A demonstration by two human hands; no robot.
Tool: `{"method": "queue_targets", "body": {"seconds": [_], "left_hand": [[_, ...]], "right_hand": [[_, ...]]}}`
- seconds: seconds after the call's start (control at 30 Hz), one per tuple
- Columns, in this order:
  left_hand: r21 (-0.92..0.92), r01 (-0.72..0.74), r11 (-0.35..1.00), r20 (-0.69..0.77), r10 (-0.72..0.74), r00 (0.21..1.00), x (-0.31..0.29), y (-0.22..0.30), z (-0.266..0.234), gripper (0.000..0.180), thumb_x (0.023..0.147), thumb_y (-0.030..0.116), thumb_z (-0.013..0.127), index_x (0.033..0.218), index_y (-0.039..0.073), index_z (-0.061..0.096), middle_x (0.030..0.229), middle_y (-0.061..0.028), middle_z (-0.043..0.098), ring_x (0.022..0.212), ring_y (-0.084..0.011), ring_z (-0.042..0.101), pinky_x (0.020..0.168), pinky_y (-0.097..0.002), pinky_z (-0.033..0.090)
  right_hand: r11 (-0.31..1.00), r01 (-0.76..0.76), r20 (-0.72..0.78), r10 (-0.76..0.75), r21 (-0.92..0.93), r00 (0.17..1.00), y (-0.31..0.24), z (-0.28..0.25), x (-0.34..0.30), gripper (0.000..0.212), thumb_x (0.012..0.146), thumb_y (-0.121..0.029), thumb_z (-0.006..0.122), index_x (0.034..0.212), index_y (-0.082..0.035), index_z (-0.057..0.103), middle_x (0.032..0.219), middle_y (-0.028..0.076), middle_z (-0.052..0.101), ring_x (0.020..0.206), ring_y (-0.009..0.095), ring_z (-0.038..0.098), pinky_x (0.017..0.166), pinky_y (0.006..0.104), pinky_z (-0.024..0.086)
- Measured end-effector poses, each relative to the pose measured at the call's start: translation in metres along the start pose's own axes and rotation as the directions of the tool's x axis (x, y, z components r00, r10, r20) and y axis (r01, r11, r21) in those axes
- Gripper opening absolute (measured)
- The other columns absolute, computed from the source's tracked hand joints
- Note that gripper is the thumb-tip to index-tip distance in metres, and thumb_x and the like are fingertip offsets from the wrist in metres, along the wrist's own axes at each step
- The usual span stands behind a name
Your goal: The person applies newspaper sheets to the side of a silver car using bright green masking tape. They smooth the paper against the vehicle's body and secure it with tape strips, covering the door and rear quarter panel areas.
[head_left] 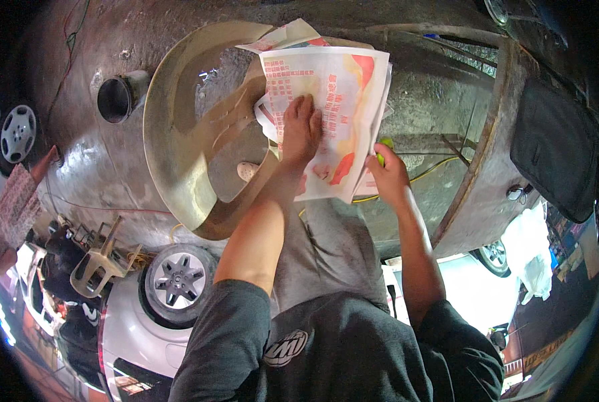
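Observation:
Several newspaper sheets (353,87) with red and orange print lie stacked in front of me, over part of a curved beige panel that looks like a car bumper (172,181). My left hand (301,130) rests on the top sheet, its fingers stretched out and its palm toward the paper. At the sheets' right edge, my right hand (390,175) is closed round a small yellow-green object (384,149), mostly hidden by the fingers. Whether that hand also pinches the paper I cannot tell. Below the bumper, part of a pale clog with holes (248,171) shows on the floor.
A dark open-topped can (117,98) stands left of the bumper. A yellow cord (433,173) runs over the floor at right, beside a metal-edged frame (477,144). A beige plastic chair (102,264) and a silver car (135,321) are at lower left. Another person's arm (28,187) shows at far left.

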State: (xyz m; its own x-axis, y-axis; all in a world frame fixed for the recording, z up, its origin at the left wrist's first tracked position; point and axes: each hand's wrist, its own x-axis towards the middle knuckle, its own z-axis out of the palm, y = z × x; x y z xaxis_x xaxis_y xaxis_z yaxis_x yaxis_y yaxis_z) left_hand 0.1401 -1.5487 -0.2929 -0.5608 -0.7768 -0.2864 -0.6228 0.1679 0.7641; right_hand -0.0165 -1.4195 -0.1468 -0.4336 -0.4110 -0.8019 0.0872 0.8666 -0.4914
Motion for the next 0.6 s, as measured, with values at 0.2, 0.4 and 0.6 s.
{"method": "queue_targets", "body": {"seconds": [0.2,0.4,0.6], "left_hand": [[0.026,0.168,0.985,-0.028,-0.167,0.986,0.012,-0.022,0.003,0.056,0.107,0.032,0.05,0.154,0.004,0.044,0.154,-0.0295,0.038,0.144,-0.0446,0.036,0.121,-0.0506,0.03],[0.146,0.062,0.987,0.025,-0.066,0.997,0.01,-0.034,-0.008,0.067,0.096,0.028,0.068,0.154,0.005,0.042,0.154,-0.0281,0.039,0.142,-0.0446,0.038,0.119,-0.0529,0.034],[0.285,0.129,0.95,-0.015,-0.13,0.991,0.016,-0.018,-0.018,0.071,0.09,0.028,0.076,0.15,0.005,0.046,0.148,-0.0272,0.045,0.137,-0.0452,0.043,0.114,-0.0557,0.037]], "right_hand": [[0.992,0.097,0.106,-0.105,0.08,0.989,-0.037,-0.023,-0.061,0.033,0.101,-0.015,0.065,0.131,-0.003,0.064,0.104,0.009,0.069,0.088,0.014,0.068,0.066,0.0317,0.061],[0.993,-0.108,-0.122,0.113,0.046,0.986,-0.099,-0.107,-0.166,0.034,0.094,-0.007,0.067,0.127,-0.001,0.067,0.1,0.007,0.07,0.079,0.012,0.066,0.063,0.0276,0.054],[0.938,0.33,-0.544,-0.221,0.111,0.81,-0.099,-0.165,-0.238,0.042,0.08,-0.008,0.069,0.117,0.011,0.067,0.105,0.015,0.071,0.091,0.019,0.067,0.089,0.0337,0.052]]}}
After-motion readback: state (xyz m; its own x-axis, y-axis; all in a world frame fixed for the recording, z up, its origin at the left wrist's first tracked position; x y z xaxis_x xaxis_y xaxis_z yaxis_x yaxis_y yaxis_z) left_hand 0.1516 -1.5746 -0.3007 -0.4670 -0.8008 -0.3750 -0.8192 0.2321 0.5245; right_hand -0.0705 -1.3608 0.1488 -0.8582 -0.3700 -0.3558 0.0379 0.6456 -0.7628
